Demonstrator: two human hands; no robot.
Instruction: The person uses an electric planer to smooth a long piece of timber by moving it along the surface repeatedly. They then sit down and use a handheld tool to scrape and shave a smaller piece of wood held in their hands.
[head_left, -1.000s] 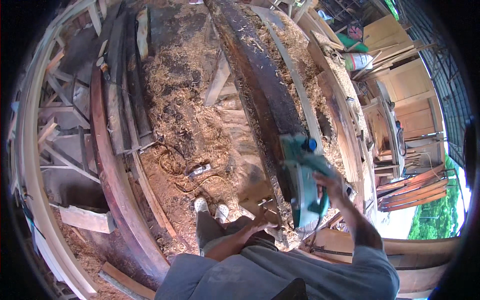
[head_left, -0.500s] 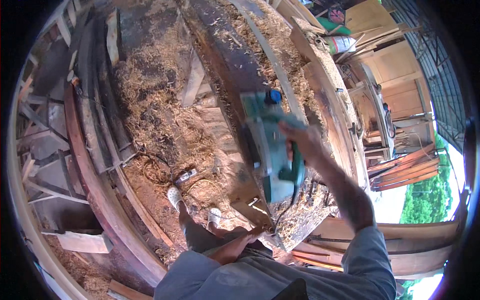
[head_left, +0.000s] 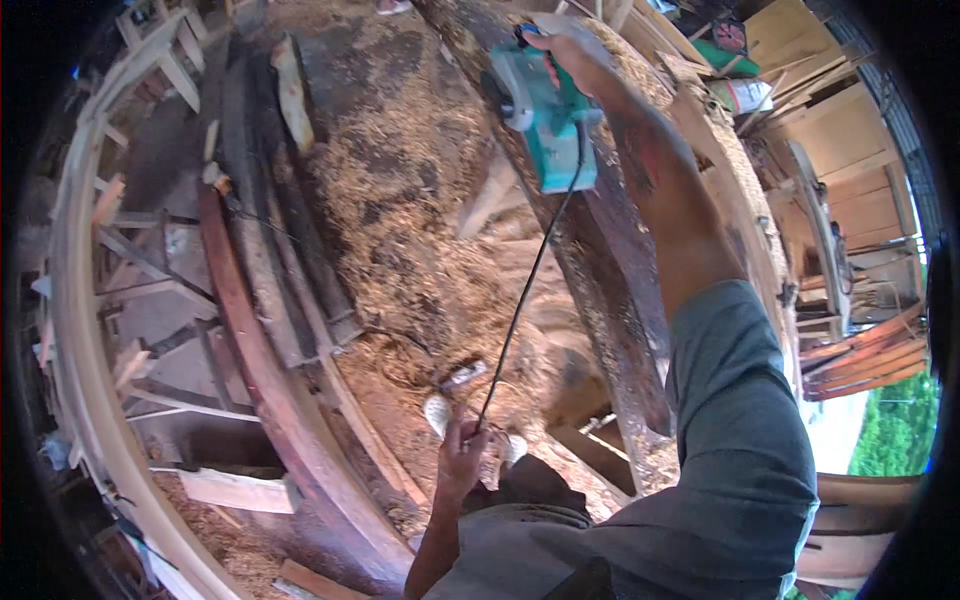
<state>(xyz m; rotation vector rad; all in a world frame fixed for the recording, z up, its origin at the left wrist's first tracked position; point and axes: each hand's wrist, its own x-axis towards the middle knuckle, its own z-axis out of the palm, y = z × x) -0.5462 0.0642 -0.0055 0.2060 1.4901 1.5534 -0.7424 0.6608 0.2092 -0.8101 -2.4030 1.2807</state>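
My right hand [head_left: 565,62] is wrapped round the handle of a teal electric planer [head_left: 545,125], my arm stretched far forward. The planer rests on a long dark wooden plank [head_left: 600,270] that runs from the far middle toward me. From its near end a black power cord [head_left: 525,285] drops taut toward my body. Low in front of me, my left hand [head_left: 463,450] is closed round that cord. Just beyond the left hand, on the shavings, lies a socket block [head_left: 462,376]. The planer's underside is hidden.
Wood shavings [head_left: 400,200] cover the floor around my light clogs. Long curved timbers [head_left: 270,370] lie on the left beside a wooden frame [head_left: 165,270]. More boards [head_left: 730,180] and a white sack [head_left: 742,95] are on the right.
The planer has moved far forward along the plank, away from me, with my right arm extending. My left hand has come out in front of my body, now holding the cord.
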